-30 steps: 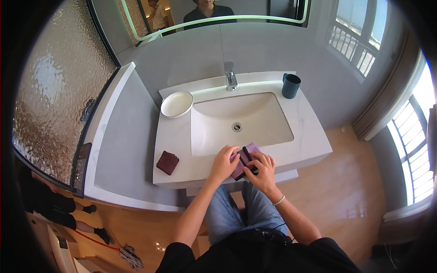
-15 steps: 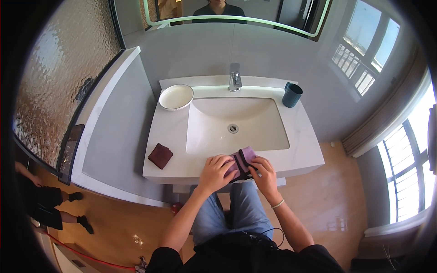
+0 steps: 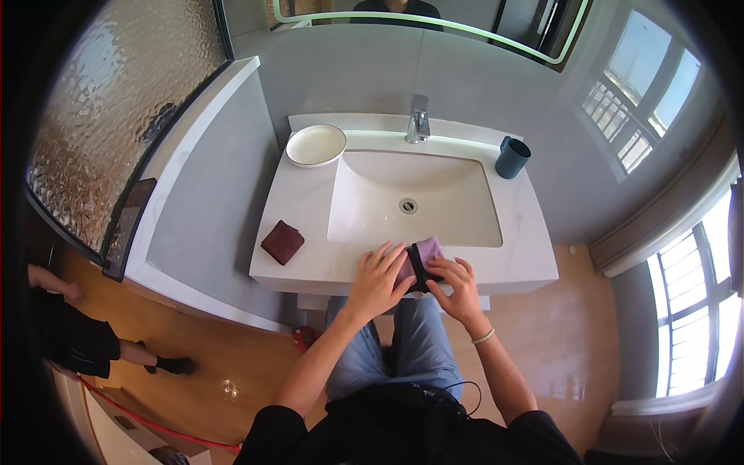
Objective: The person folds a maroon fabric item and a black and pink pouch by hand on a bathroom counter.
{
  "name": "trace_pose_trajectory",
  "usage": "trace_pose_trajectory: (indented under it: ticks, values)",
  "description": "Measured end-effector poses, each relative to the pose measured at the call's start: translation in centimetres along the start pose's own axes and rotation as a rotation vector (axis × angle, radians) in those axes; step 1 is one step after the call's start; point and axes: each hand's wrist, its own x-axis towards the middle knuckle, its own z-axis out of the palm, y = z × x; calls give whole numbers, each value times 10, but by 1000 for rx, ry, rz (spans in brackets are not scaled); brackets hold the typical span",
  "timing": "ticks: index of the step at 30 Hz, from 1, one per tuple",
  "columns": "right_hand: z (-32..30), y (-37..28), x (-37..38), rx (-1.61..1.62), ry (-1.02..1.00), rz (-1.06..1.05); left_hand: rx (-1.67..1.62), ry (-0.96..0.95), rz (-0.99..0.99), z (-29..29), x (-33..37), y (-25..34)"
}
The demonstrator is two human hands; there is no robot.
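Note:
At the counter's front edge lies a folded purple cloth with black bands (image 3: 428,249), partly covered by my fingers. My left hand (image 3: 375,280) is at its left side, fingers stretched out and apart, with the thumb by the black band. From the right, my right hand (image 3: 462,291) grips the cloth, thumb at its near edge and bent fingers over its right part. A folded dark maroon cloth (image 3: 283,242) rests on the counter to the left, away from both hands.
A white sink basin (image 3: 364,221) with a chrome faucet (image 3: 418,127) is set in the white counter (image 3: 298,194). A white dish (image 3: 316,145) stands back left, a dark teal mug (image 3: 512,158) back right. Another person's leg (image 3: 138,353) shows at far left.
My left fingers have straightened and spread over the cloth. The cloth looks more folded together. The view has shifted, and the other person at the left has moved.

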Motion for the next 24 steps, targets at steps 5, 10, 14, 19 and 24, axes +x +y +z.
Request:
trace_pose_trajectory:
  ticks: [5, 10, 14, 19, 24]
  values:
    - [-3, 15, 30, 47, 95, 173, 1, -17, -14, 10, 17, 17]
    - [24, 37, 23, -279, -208, -67, 206, -67, -99, 31, 13, 20]
    - [16, 34, 23, -269, -210, -78, 268, -109, -92, 32, 17, 20]
    - [9, 34, 20, -234, -145, -74, 304, -168, -35, 34, 17, 12]
    - [17, 34, 18, -227, 16, 158, 191, -71, -170, 15, 8, -14]
